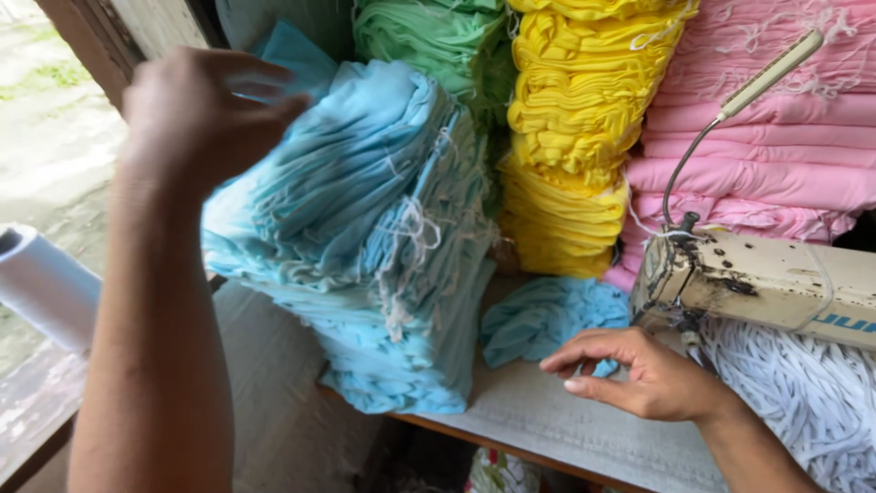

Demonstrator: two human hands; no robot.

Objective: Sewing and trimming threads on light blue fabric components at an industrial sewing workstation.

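My left hand [196, 110] is raised at the upper left, fingers touching the top of a leaning stack of light blue fabric pieces [365, 246]; whether it grips a piece I cannot tell. A loose light blue piece [538, 315] lies on the table beside the stack. My right hand [639, 370] rests on the table edge with fingers apart and slightly curled, holding nothing, just in front of that loose piece and below the sewing machine head [757, 278].
Stacks of green [438, 41], yellow [570, 137] and pink fabric [776, 137] stand behind. A heap of white elastic cord [803, 393] lies under the machine. A lamp on a bent neck [766, 78] rises above it. A white roll [41, 283] sits at left.
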